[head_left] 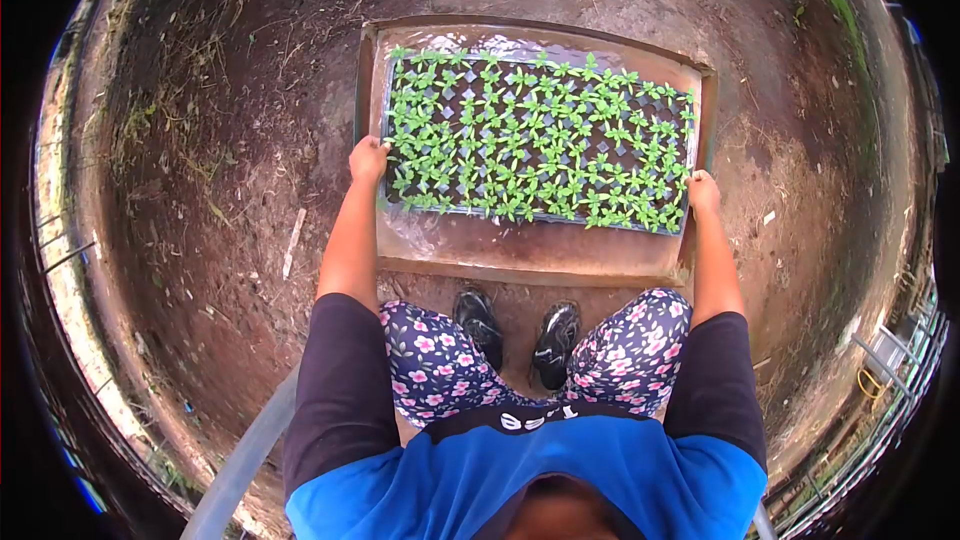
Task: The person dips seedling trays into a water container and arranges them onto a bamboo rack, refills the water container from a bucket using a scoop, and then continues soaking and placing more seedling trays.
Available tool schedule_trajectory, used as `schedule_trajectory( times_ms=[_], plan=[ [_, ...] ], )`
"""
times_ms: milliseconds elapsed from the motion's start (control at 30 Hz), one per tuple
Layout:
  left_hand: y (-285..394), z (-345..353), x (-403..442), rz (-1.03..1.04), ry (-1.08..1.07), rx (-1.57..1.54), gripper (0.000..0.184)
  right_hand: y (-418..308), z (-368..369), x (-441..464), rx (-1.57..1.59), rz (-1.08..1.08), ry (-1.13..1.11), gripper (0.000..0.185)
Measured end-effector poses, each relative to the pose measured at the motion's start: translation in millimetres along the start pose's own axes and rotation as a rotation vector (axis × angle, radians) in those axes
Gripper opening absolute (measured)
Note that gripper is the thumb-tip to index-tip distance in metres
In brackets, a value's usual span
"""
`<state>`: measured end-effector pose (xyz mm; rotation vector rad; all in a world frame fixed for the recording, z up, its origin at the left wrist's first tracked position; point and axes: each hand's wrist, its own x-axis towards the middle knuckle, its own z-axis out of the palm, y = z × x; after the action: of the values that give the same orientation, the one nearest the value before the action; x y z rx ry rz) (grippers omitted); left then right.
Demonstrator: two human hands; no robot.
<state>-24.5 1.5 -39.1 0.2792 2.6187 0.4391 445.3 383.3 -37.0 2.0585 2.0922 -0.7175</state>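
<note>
A seedling tray (pixel 540 140) full of small green plants in dark soil lies within a shallow basin (pixel 520 250) with a raised rim. Water glints in the basin along the tray's far edge and near its front left corner. My left hand (pixel 368 158) has its fingers closed on the tray's left edge. At the tray's right edge, my right hand (pixel 703 188) grips the side lower down. The tray is tilted slightly, its right end nearer to me. My fingertips are partly hidden at both edges.
Bare brown soil (pixel 250 120) surrounds the basin, with dry stems and a pale stick (pixel 294 243) at left. My black shoes (pixel 555 345) stand just before the basin's near rim. A grey pole (pixel 245 460) runs beside my left arm. Metal racks (pixel 895 355) stand at far right.
</note>
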Motion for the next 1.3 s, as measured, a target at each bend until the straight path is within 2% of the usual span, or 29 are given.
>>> schedule_trajectory(
  times_ms=[100, 200, 300, 433, 500, 633, 800, 967, 1033, 1167, 1300],
  plan=[
    [8.6, -4.7, -0.9, -0.061, -0.018, 0.006, 0.022, -9.7, -3.5, 4.2, -0.009, 0.018, 0.0, 0.017],
    [-0.4, -1.7, -0.4, -0.103, -0.054, 0.05, 0.026, -8.7, -3.7, 3.0, -0.033, 0.018, 0.0, 0.024],
    [-11.1, -4.1, -5.3, -0.171, 0.054, -0.053, 0.024, 16.0, 4.5, 11.9, 0.014, 0.018, -0.003, 0.024],
    [-6.3, -11.0, -22.7, -0.2, 0.204, -0.245, 0.021, 13.2, -15.5, -9.1, -0.037, 0.13, 0.068, 0.026],
    [-20.0, 7.8, -14.5, -0.184, 0.245, -0.39, 0.016, 15.9, -13.7, -12.4, 0.043, 0.147, 0.074, 0.026],
    [-6.0, 6.0, -18.0, -0.122, 0.332, -0.384, 0.015, 26.5, -2.9, -6.6, 0.161, 0.085, 0.076, 0.025],
    [-15.3, 13.2, -3.0, -0.108, 0.278, -0.439, 0.017, -3.9, -19.8, -13.0, -0.007, 0.08, 0.09, 0.028],
    [-24.3, 23.2, 1.5, -0.069, 0.219, -0.393, 0.014, -7.9, -21.6, -17.7, -0.026, 0.08, 0.134, 0.023],
    [-20.2, 20.9, -2.2, -0.047, 0.18, -0.495, 0.016, -8.9, -24.4, -16.9, -0.061, 0.123, 0.026, 0.024],
    [-27.6, 26.8, 4.7, -0.039, 0.151, -0.582, 0.015, -6.0, -22.3, -17.7, -0.055, 0.129, 0.007, 0.022],
    [-13.4, 18.9, -6.7, -0.064, 0.162, -0.455, 0.017, -9.5, -27.8, -25.8, -0.067, 0.13, -0.046, 0.022]
  ],
)
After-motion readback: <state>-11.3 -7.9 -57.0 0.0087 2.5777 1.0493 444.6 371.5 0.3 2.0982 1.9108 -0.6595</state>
